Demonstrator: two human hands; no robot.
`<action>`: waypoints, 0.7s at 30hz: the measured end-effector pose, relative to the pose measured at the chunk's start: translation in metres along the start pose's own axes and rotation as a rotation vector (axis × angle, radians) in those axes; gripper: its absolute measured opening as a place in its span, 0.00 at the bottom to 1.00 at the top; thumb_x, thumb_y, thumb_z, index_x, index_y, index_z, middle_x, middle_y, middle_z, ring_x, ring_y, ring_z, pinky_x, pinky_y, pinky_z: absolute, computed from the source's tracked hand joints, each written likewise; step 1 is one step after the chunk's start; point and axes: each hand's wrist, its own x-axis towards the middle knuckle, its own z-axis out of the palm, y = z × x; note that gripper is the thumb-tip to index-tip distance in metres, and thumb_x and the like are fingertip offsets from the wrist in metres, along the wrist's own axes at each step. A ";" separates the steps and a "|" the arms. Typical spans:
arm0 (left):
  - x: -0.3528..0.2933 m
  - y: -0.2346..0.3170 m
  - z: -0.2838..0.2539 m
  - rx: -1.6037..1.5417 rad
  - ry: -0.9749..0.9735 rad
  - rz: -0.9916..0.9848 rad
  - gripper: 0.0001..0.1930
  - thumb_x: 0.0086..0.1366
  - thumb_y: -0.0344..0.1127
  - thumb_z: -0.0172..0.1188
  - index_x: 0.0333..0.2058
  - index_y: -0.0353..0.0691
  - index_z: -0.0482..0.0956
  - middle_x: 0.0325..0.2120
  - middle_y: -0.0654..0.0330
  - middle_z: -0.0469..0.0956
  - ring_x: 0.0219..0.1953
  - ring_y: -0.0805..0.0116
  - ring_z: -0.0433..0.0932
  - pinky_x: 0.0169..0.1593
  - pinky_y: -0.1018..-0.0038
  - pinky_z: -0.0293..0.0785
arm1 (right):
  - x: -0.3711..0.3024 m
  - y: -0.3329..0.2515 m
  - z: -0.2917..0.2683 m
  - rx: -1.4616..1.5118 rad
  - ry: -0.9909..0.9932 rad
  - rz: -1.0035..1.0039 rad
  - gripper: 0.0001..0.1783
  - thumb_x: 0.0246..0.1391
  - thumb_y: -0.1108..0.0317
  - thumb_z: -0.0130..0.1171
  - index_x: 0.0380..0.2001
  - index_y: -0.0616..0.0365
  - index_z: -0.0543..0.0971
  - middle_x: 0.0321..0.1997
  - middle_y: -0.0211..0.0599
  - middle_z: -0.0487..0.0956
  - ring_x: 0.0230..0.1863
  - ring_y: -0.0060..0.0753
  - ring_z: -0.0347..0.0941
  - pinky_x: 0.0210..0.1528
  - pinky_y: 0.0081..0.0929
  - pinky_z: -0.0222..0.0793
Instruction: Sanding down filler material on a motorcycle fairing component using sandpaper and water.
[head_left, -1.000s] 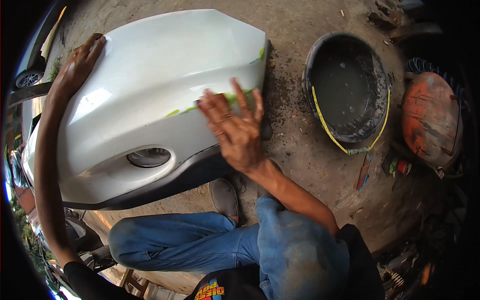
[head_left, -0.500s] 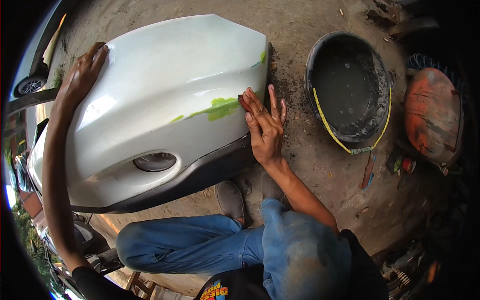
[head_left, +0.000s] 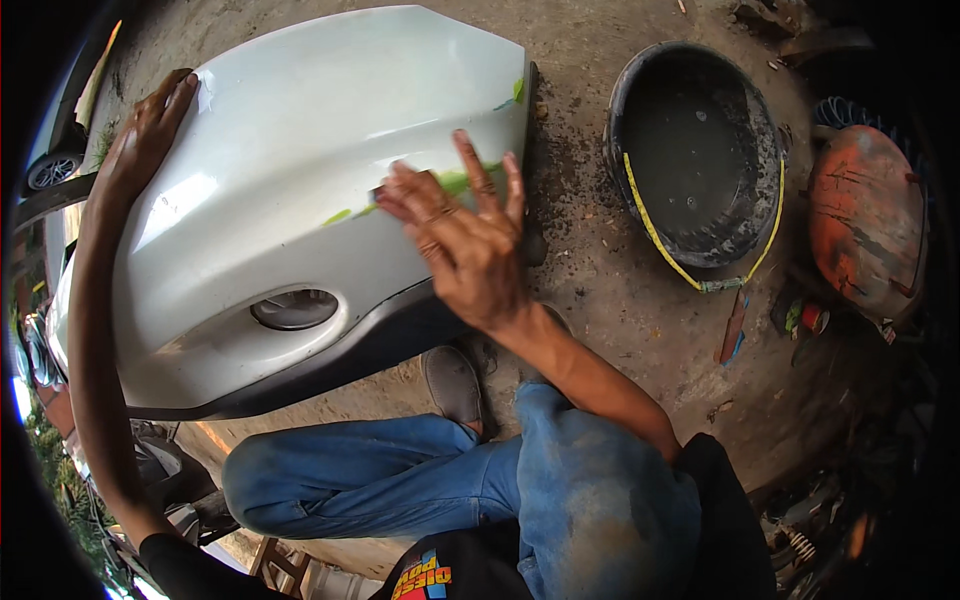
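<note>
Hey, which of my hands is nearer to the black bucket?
Your right. The right hand is over the white bumper near its green patch, left of the black bucket; the left hand rests at the bumper's upper-left edge, farther away.

Left arm (head_left: 95,320): extended along left side of white bumper (head_left: 320,100); left hand (head_left: 150,130) palm-down at bumper's upper left edge. Right forearm (head_left: 590,375): angled in from bumper's lower right; right hand (head_left: 470,245) palm-down over bumper's right portion, ring and little fingers (head_left: 475,168) splayed.
</note>
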 end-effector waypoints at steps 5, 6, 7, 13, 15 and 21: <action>0.011 0.022 0.009 0.058 0.040 -0.059 0.25 0.82 0.49 0.43 0.65 0.39 0.73 0.59 0.44 0.80 0.60 0.41 0.79 0.63 0.56 0.72 | -0.025 0.036 -0.015 0.031 0.071 0.205 0.21 0.74 0.58 0.54 0.66 0.40 0.80 0.71 0.23 0.79 0.85 0.48 0.48 0.82 0.66 0.20; 0.010 0.021 -0.001 0.037 -0.003 -0.088 0.25 0.82 0.49 0.43 0.65 0.39 0.73 0.59 0.44 0.80 0.61 0.41 0.79 0.64 0.57 0.72 | -0.016 0.023 -0.010 0.024 0.024 0.103 0.21 0.74 0.58 0.54 0.66 0.40 0.80 0.71 0.23 0.79 0.85 0.48 0.48 0.82 0.67 0.21; 0.007 0.018 -0.007 0.015 -0.053 -0.114 0.25 0.82 0.49 0.43 0.66 0.40 0.73 0.59 0.45 0.80 0.61 0.41 0.78 0.65 0.57 0.71 | -0.004 0.005 -0.009 0.020 -0.024 0.007 0.22 0.74 0.58 0.55 0.66 0.40 0.81 0.71 0.22 0.79 0.86 0.47 0.47 0.82 0.68 0.23; -0.003 -0.003 0.009 0.157 0.045 0.034 0.27 0.82 0.53 0.45 0.65 0.39 0.73 0.58 0.42 0.80 0.61 0.38 0.78 0.65 0.55 0.70 | -0.016 0.033 -0.022 -0.169 -0.089 0.127 0.21 0.73 0.54 0.56 0.65 0.26 0.81 0.82 0.33 0.63 0.86 0.61 0.39 0.81 0.71 0.26; 0.007 -0.010 0.012 0.249 0.113 0.223 0.27 0.82 0.53 0.44 0.65 0.39 0.73 0.57 0.42 0.81 0.60 0.38 0.79 0.64 0.54 0.71 | -0.008 0.022 -0.026 -0.121 -0.078 0.101 0.20 0.74 0.52 0.54 0.65 0.26 0.82 0.83 0.32 0.61 0.86 0.60 0.39 0.81 0.70 0.25; -0.010 -0.035 0.013 0.614 0.113 0.358 0.24 0.79 0.32 0.49 0.71 0.42 0.67 0.69 0.48 0.70 0.62 0.43 0.77 0.66 0.56 0.74 | -0.009 0.036 -0.017 -0.140 -0.042 0.065 0.21 0.74 0.49 0.53 0.65 0.27 0.82 0.81 0.38 0.64 0.85 0.62 0.41 0.81 0.71 0.29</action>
